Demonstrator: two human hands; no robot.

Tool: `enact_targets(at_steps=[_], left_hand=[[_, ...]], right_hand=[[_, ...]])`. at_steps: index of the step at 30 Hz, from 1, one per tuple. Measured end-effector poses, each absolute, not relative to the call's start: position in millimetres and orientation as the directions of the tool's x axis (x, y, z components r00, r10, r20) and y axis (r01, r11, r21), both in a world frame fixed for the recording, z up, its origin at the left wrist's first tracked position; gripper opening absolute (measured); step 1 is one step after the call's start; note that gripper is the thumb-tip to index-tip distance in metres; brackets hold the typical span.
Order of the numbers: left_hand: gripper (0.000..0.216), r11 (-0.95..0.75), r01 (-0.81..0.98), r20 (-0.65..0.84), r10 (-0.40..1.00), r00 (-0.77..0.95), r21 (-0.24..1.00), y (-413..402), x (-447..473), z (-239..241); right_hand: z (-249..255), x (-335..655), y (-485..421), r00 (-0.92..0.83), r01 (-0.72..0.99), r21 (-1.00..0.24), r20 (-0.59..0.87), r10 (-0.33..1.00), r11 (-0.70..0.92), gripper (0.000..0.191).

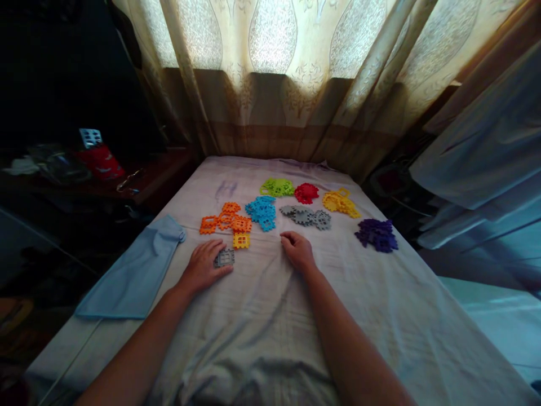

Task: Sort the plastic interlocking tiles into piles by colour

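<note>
On the pale sheet [270,304], my left hand [204,265] curls round a grey toothed building tile [225,257], which sits between its thumb and fingers. My right hand [297,249] rests with its fingers curled in, and nothing shows in them. Just beyond my left hand is a single yellow-orange tile [241,241] with a window pattern. It lies against the near side of a loose group of orange tiles [230,220]. Blue pieces [262,212] and grey pieces [306,216] lie heaped past my right hand.
Farther back are heaps of green pieces [277,187], red pieces [306,193] and yellow pieces [340,203]. Dark purple pieces [376,235] lie at the right. A folded blue cloth [133,270] covers the bed's left edge. A side table [160,172] holds a red container [101,162].
</note>
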State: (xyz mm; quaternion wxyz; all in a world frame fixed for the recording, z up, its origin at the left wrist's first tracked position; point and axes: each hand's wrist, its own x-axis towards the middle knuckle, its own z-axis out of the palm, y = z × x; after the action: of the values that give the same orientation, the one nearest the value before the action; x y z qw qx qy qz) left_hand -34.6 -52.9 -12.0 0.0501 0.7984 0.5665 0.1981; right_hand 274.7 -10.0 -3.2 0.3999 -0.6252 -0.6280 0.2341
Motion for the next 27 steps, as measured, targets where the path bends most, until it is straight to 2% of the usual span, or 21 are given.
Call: enact_targets(at_steps=[5, 8, 15, 19, 21, 23, 27], left_hand=[[0.053, -0.349, 0.875, 0.301, 0.920, 0.251, 0.335, -55, -33, -11], [0.052, -0.375, 0.856, 0.340, 0.905, 0.255, 0.356, -56, -30, -8], [0.058, -0.560, 0.756, 0.479, 0.794, 0.374, 0.338, -47, 20, 8], [0.061, -0.625, 0.710, 0.496, 0.751, 0.435, 0.325, -37, 44, 9], [0.066, -0.629, 0.704, 0.511, 0.746, 0.427, 0.329, -30, 41, 5], [0.065, -0.570, 0.740, 0.524, 0.778, 0.345, 0.358, -23, 28, -1], [0.043, -0.400, 0.804, 0.513, 0.847, 0.140, 0.440, -10, -4, -9]], right_hand=[[-6, 271, -24, 0.146, 0.617, -0.781, 0.231, 0.962, 0.095, 0.026], [-6, 262, -30, 0.163, 0.597, -0.800, 0.196, 0.967, 0.061, 0.024], [-3, 219, -41, -0.038, 0.233, -0.967, 0.091, 0.995, 0.098, 0.034], [-1, 216, -38, -0.034, 0.129, -0.986, 0.103, 0.994, 0.107, 0.028], [2, 232, -30, 0.019, 0.147, -0.983, 0.118, 0.993, 0.114, 0.028], [5, 259, -17, 0.134, 0.189, -0.973, 0.157, 0.978, 0.130, 0.032], [11, 325, 18, 0.481, 0.214, -0.971, 0.200, 0.854, 0.107, 0.041]])
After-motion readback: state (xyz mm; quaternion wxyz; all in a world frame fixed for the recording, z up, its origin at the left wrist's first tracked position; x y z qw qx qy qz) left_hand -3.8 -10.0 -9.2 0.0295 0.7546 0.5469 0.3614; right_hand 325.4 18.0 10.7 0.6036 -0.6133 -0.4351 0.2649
